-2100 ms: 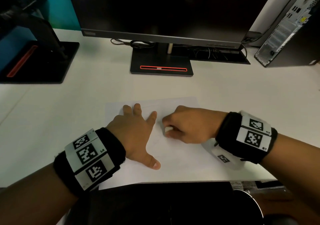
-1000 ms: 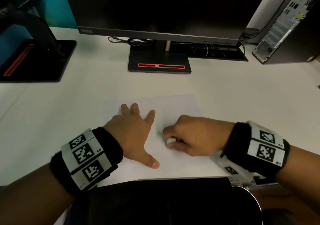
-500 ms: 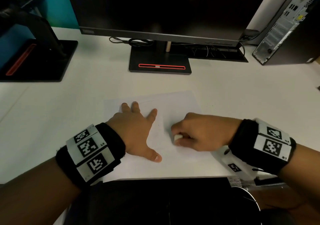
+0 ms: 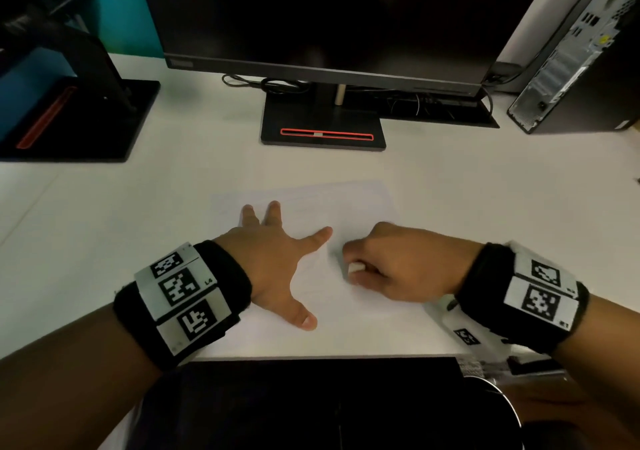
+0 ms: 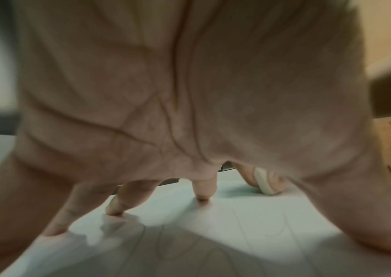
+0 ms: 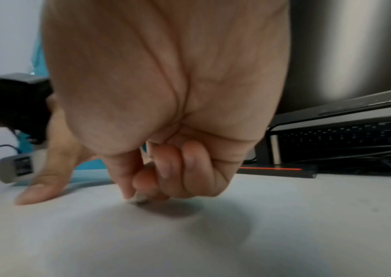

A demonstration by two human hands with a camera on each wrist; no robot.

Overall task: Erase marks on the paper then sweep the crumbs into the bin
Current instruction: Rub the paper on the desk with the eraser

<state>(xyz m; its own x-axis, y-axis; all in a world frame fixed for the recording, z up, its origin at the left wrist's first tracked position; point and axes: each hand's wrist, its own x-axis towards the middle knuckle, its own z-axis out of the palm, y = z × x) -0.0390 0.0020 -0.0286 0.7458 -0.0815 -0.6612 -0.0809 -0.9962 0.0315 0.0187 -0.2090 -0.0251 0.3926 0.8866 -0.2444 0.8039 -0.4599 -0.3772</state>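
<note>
White desk [image 4: 104, 228] carries the paper [image 4: 360, 207] at lower centre of the frame. Our left hand [image 4: 273, 262] pins it with 5 spread fingers; our right hand [image 4: 398, 266] pinches the eraser [image 4: 356, 268]. Hard rubbing could wrinkle or tear the sheet.

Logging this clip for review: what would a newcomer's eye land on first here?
First, the two hands on the white sheet of paper at the desk's near edge: the left hand spread flat, pressing it down, the right hand pinching a small white eraser against it. Next, the black-and-white coded wristbands, and behind, the dark monitor's black base with a red slot.
</note>
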